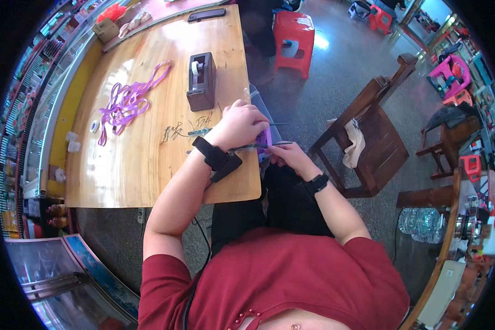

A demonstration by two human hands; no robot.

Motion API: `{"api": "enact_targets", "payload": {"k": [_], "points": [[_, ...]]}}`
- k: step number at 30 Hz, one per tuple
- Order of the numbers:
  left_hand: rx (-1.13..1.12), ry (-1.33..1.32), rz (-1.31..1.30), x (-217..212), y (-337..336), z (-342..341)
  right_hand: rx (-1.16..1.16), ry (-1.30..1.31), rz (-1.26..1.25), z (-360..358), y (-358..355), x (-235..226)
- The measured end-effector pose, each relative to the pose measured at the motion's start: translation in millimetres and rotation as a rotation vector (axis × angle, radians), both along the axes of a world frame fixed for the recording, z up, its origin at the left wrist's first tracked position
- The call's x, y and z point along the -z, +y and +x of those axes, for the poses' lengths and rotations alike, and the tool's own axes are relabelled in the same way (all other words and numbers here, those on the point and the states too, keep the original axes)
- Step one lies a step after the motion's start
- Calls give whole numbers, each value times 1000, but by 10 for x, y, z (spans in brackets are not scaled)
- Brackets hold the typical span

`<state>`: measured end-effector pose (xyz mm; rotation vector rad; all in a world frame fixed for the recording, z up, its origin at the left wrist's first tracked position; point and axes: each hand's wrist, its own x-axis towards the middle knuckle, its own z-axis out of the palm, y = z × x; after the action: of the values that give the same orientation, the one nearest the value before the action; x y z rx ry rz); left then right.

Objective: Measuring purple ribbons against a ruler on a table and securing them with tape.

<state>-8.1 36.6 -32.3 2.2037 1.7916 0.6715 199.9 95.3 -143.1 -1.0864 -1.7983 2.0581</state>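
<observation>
At the table's right edge, both of my hands are close together around a strip of purple ribbon. My left hand is closed, with its fingers curled over the upper part of the ribbon. My right hand is closed in a pinch on a thin dark stick that crosses the ribbon's lower part. Its fingertips touch or nearly touch the ribbon. The left fingers partly hide the ribbon. Under my left wrist lies a black block-shaped object, mostly covered by the arm.
On the wooden table lie a tangle of purple ribbon, a black tape dispenser, a small tape roll and a phone. To the right stand a wooden chair and a red stool.
</observation>
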Motion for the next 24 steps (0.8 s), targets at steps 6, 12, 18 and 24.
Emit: {"api": "enact_targets", "payload": {"k": [6, 12, 18, 24], "points": [[-8, -9, 19, 9, -11, 0, 64, 206, 79, 15, -92, 4], [-10, -7, 14, 12, -13, 2, 140, 166, 251, -89, -102, 37], [-16, -25, 37, 37, -32, -10, 195, 237, 340, -281, -174, 132], [-13, -31, 39, 31, -12, 3, 153, 100, 399, -232, -242, 152]]}}
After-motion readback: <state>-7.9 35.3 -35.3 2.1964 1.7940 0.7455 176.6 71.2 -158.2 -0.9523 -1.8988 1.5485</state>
